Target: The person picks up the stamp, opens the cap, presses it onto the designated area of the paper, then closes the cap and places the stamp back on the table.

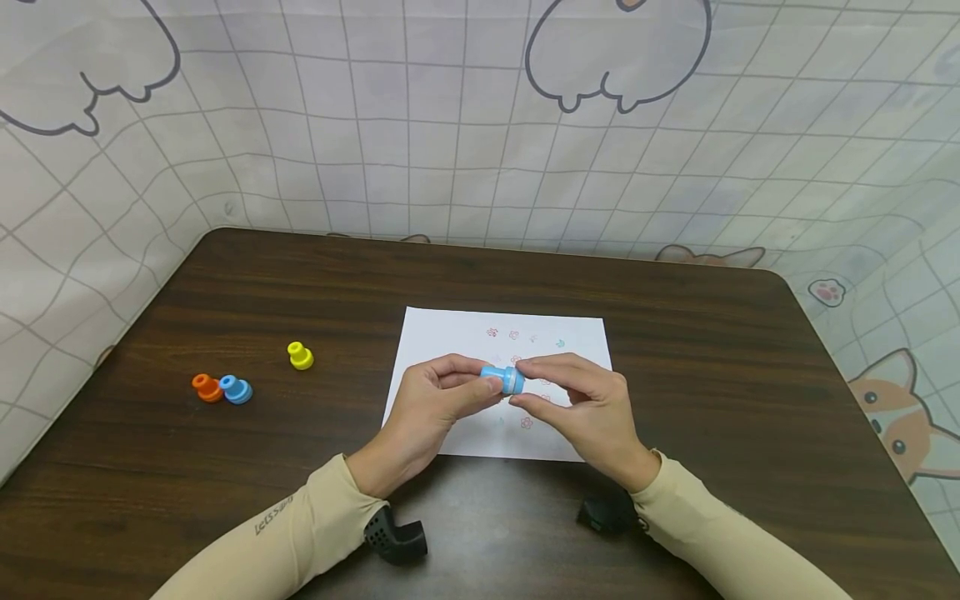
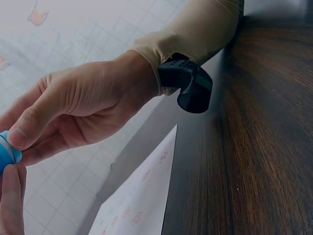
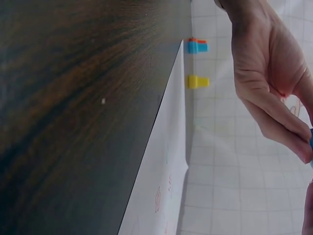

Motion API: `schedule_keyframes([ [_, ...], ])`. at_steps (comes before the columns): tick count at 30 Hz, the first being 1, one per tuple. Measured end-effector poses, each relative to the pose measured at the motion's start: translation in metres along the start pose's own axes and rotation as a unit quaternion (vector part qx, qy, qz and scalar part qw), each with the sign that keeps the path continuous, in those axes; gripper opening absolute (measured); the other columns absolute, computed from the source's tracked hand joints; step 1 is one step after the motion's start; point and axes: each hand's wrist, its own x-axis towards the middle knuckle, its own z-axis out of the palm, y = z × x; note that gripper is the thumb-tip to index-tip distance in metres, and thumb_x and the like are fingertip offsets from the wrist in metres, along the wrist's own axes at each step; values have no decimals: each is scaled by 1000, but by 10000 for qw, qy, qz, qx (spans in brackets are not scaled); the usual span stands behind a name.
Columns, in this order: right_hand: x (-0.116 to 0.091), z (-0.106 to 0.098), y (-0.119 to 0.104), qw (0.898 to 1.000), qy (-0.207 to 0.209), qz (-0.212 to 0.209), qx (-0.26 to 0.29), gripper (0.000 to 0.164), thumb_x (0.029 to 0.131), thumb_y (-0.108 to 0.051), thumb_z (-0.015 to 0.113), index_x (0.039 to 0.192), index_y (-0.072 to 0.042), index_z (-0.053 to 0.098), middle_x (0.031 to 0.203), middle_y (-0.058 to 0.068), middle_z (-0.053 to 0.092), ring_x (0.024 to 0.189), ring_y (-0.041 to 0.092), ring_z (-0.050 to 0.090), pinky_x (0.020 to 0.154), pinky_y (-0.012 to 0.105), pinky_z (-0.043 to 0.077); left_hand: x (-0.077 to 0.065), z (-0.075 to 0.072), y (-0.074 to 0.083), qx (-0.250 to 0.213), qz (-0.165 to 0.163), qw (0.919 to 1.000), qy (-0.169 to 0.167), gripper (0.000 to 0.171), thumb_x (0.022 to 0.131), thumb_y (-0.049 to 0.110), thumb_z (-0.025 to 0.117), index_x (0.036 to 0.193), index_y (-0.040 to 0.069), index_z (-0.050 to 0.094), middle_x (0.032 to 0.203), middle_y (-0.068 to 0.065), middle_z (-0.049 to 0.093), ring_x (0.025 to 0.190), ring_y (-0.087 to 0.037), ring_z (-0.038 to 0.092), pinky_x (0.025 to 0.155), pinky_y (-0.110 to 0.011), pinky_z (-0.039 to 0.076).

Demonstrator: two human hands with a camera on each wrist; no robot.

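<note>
A small light-blue stamp (image 1: 504,379) with a pale band lies sideways between my two hands, above a white sheet of paper (image 1: 427,350). My left hand (image 1: 420,417) pinches its left part between thumb and fingers. At the other end, the thumb and forefinger of my right hand (image 1: 592,412) grip the stamp from both sides. In the left wrist view, the right thumb presses on the blue stamp (image 2: 7,152). Only a sliver of it shows in the right wrist view. Small red, pink and teal prints mark the paper, partly hidden by the hands.
On the table's left side, an orange stamp (image 1: 207,387) touches another blue stamp (image 1: 236,389). A yellow stamp (image 1: 301,356) stands farther right and back. The dark wood table (image 1: 712,358) ends at a gridded curtain (image 1: 480,150) behind. Black wrist cameras hang under both sleeves.
</note>
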Motion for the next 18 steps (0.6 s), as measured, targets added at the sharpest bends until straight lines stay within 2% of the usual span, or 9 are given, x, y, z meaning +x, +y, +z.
schedule_keyframes([
  [18,1,-2,0,9999,18,27,-132,50,67,26,81,113,8,75,115,-4,77,104,9,73,92,27,62,0,-1,1,102,102,9999,63,31,90,5,78,116,-7,66,92,-1,79,94,-16,79,97,-35,62],
])
